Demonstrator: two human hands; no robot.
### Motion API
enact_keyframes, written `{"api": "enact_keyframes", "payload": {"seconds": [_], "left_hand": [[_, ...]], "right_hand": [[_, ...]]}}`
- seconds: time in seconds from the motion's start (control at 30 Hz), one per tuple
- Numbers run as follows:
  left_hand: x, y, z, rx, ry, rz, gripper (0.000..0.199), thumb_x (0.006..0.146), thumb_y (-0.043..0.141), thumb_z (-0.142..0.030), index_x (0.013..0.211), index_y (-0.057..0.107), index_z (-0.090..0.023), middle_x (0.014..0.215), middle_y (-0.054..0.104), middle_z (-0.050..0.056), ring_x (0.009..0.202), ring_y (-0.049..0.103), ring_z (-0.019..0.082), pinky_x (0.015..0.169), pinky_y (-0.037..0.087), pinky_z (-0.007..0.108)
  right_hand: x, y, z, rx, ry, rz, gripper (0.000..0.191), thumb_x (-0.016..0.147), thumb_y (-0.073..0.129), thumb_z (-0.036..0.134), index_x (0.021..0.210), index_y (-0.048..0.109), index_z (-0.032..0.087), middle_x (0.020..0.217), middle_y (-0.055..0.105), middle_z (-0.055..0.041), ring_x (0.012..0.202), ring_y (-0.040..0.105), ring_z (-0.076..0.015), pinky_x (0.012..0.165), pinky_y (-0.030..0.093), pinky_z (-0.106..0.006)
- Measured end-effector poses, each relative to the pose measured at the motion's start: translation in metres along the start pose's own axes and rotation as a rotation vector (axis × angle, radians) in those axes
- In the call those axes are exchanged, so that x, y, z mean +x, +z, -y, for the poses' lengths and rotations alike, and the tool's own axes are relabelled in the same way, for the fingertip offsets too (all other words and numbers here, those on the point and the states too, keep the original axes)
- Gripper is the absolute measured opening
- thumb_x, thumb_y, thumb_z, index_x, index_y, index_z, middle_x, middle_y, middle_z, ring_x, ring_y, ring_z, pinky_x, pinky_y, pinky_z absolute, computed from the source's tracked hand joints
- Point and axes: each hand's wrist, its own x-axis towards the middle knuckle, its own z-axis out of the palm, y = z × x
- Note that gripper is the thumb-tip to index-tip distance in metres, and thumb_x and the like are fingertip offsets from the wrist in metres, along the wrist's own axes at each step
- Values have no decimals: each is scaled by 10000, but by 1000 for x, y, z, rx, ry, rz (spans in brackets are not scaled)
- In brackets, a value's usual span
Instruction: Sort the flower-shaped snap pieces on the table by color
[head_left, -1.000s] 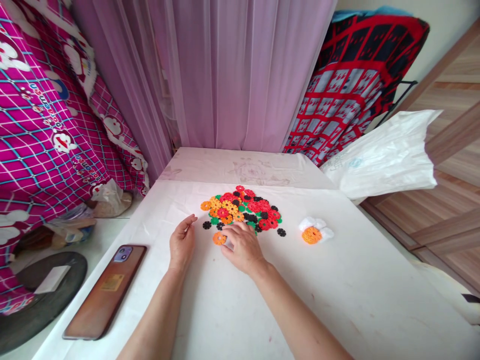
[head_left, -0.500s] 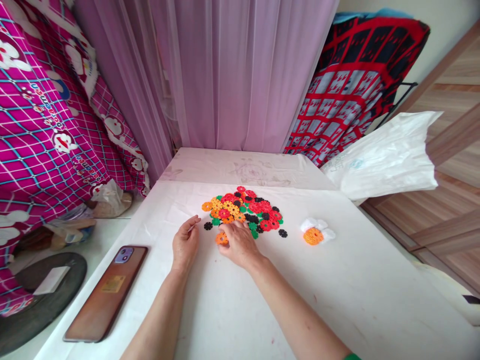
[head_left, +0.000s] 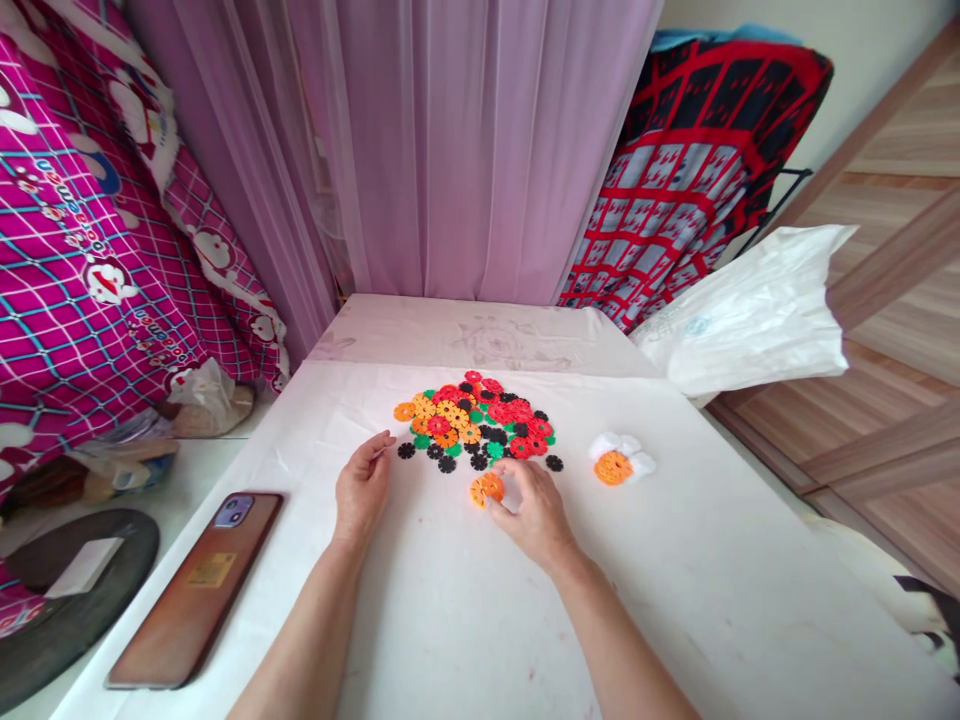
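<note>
Orange flower-shaped plastic discs (head_left: 484,490) are held between the thumb and fingers of my right hand (head_left: 534,508), just in front of the pile. Their exact number is hard to make out. My left hand (head_left: 363,490) is closed in a pinch beside the pile's left side; a thin pale bit shows at its fingertips, too small to name. Beyond both hands lies a loose pile of discs (head_left: 517,412) in red, orange, yellow, green and black. To the right, a stack of orange discs (head_left: 613,467) sits against a white plastic bundle (head_left: 639,460).
A phone (head_left: 199,590) lies face down at the table's left edge. A white plastic bag (head_left: 750,310) stands at the right edge. The white table (head_left: 450,620) reaches back to a purple curtain (head_left: 465,150). Pink patterned cloth (head_left: 90,220) hangs on the left.
My right hand has moved right and nearer to me, away from the pile, with orange discs in it. Black discs formerly under it now show. My left hand stays pinched in about the same place.
</note>
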Motion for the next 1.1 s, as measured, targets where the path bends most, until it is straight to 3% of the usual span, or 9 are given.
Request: {"api": "enact_keyframes", "payload": {"seconds": [0.2, 0.9, 1.0, 1.1], "left_hand": [[-1, -1, 0, 6, -26, 9, 274, 810, 541, -326, 1013, 696, -228, 1213, 697, 59, 1139, 629, 215, 1065, 425, 400], [0, -1, -2, 22, -3, 11, 281, 808, 546, -337, 1006, 708, -223, 1169, 719, 50, 1070, 660, 199, 1008, 472, 360], [0, 0, 0, 24, -9, 4, 274, 815, 545, -338, 1008, 705, -230, 1188, 711, 50, 1094, 651, 203, 1034, 454, 373], [0, 0, 1, 27, -31, 8, 266, 822, 538, -329, 1010, 701, -235, 1204, 703, 50, 1106, 646, 206, 1044, 446, 383]], "right_hand": [[6, 2, 7, -70, -16, 88, 373, 699, 620, 151, 1054, 552, 243, 996, 700, -36, 941, 615, -229, 840, 448, -374], [3, -1, 8, -45, -26, 137, 527, 695, 632, 171, 1208, 532, 231, 1050, 698, -51, 981, 610, -246, 857, 455, -395], [3, -2, 4, -8, -30, 96, 456, 748, 624, 209, 1198, 551, 234, 1055, 703, -56, 992, 621, -240, 871, 470, -392], [14, 0, -4, 17, -9, 36, 256, 828, 576, 224, 1078, 619, 247, 1009, 716, -45, 952, 646, -215, 860, 489, -365]]}}
